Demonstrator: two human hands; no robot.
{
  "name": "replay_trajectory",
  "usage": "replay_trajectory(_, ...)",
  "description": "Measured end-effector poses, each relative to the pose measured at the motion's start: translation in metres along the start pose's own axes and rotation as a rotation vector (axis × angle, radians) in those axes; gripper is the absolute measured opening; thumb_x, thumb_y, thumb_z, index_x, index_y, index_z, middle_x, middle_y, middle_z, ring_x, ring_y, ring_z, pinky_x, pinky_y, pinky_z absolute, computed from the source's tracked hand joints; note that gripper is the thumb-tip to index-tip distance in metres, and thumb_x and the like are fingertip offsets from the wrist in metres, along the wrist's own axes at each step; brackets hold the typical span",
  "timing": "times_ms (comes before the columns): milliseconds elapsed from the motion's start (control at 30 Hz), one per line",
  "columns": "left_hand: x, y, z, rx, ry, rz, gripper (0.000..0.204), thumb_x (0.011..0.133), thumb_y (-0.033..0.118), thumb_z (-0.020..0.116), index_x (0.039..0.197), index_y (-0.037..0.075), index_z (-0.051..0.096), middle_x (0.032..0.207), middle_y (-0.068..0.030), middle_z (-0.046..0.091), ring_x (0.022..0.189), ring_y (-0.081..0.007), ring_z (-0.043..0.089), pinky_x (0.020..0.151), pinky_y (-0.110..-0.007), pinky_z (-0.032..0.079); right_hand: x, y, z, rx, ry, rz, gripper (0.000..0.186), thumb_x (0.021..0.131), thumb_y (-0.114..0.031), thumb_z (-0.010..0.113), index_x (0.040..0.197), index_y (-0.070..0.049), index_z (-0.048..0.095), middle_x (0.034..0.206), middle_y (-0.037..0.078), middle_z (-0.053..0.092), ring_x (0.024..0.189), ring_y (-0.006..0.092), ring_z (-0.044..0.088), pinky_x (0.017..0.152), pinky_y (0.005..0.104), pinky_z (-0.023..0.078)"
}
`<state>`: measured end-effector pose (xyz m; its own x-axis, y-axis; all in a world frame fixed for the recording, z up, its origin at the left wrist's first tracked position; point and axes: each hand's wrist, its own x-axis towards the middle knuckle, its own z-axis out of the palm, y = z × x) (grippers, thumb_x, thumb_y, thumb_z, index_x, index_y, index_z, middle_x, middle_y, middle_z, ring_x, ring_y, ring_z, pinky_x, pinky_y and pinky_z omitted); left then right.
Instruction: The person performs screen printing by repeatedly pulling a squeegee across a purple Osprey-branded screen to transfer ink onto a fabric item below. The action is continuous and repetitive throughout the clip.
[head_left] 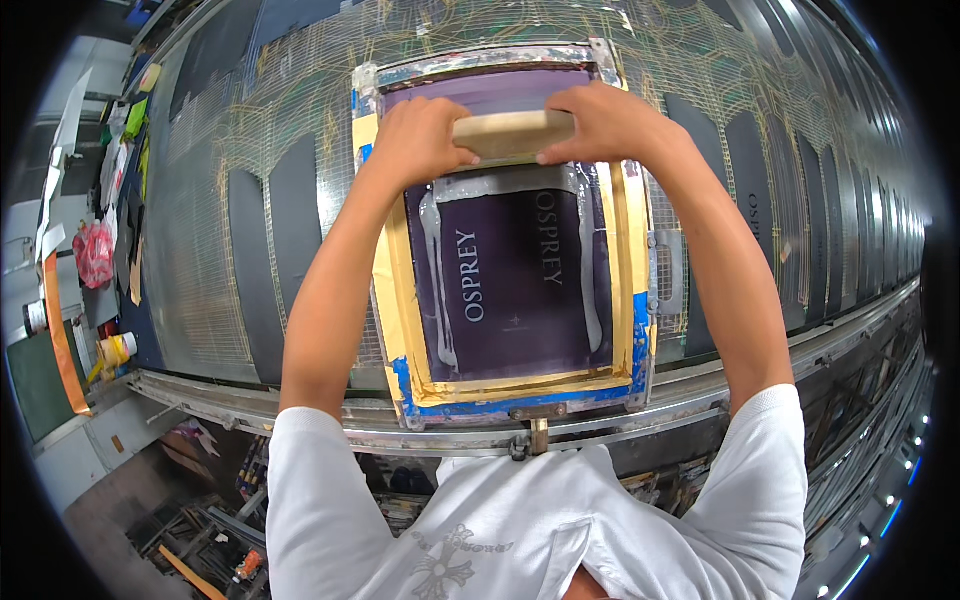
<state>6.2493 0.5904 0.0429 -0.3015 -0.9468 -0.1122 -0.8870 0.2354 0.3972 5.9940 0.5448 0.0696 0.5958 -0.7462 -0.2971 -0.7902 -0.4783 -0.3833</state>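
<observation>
Both hands clench one wooden squeegee handle (pixel 513 134): the left hand (pixel 420 140) wraps its left end, the right hand (pixel 600 125) its right end. Handle lies crosswise at the far end of a printing screen (pixel 515 255), above a band of pale ink. Screen mesh is dark purple, bordered with yellow and blue tape inside a metal frame (pixel 640 390). Frame rests on a long print table (pixel 300 110) carrying dark fabric panels (pixel 295 215) to either side.

Pale matt wooden squeegee handle (pixel 513 134), glossy dark mesh screen (pixel 520 280), worn taped metal frame (pixel 640 300)
</observation>
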Motion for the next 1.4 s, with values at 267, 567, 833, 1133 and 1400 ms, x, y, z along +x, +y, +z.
replay_trajectory(267,-0.016,0.006,0.021,0.053,0.027,0.0,0.041,0.068,0.035,0.089,0.102,0.014,0.08,0.088,-0.0146,0.076,0.087,-0.0359,0.072,0.079,-0.046,0.056,0.002,0.008,0.041,-0.008,0.077,-0.043,0.036,0.072,-0.024,0.087,0.097,-0.001,0.076,0.083,0.021,0.073,0.079,0.0398,0.071,0.075,0.0444,0.057)
replay_trajectory(567,-0.246,0.11,0.084,-0.089,0.064,0.04,0.033,0.063,0.01,0.084,0.095,0.015,0.078,0.083,-0.0033,0.074,0.078,-0.0249,0.067,0.08,-0.04,0.041,-0.208,-0.074,0.136,0.019,0.192,-0.261,0.019,0.064,-0.009,0.082,0.077,-0.008,0.069,0.071,0.011,0.067,0.073,0.0313,0.065,0.08,0.0425,0.05)
replay_trajectory(833,-0.125,0.053,0.037,-0.045,0.115,0.112,0.025,0.071,0.025,0.086,0.09,0.012,0.075,0.079,-0.0102,0.073,0.076,-0.0319,0.068,0.08,-0.044,0.046,-0.094,-0.032,0.069,-0.065,0.02,-0.149,0.032,0.077,-0.032,0.084,0.098,-0.01,0.075,0.08,0.017,0.072,0.08,0.0393,0.071,0.076,0.0483,0.058)
replay_trajectory(1133,0.008,-0.005,0.019,0.006,0.061,0.031,0.047,0.067,0.037,0.09,0.105,0.011,0.079,0.084,-0.0166,0.075,0.086,-0.0363,0.072,0.082,-0.046,0.055,0.03,0.028,0.025,0.067,-0.013,-0.051,0.042,0.07,-0.028,0.089,0.101,-0.002,0.077,0.085,0.021,0.074,0.081,0.0371,0.072,0.075,0.0422,0.057)
replay_trajectory(1400,-0.069,0.025,0.041,0.049,0.063,0.101,0.04,0.069,0.035,0.089,0.101,0.013,0.078,0.081,-0.0139,0.074,0.081,-0.0354,0.07,0.086,-0.046,0.052,-0.043,-0.002,0.063,0.071,0.018,-0.078,0.038,0.069,-0.025,0.088,0.1,-0.005,0.077,0.083,0.02,0.073,0.076,0.0381,0.072,0.073,0.0441,0.057)
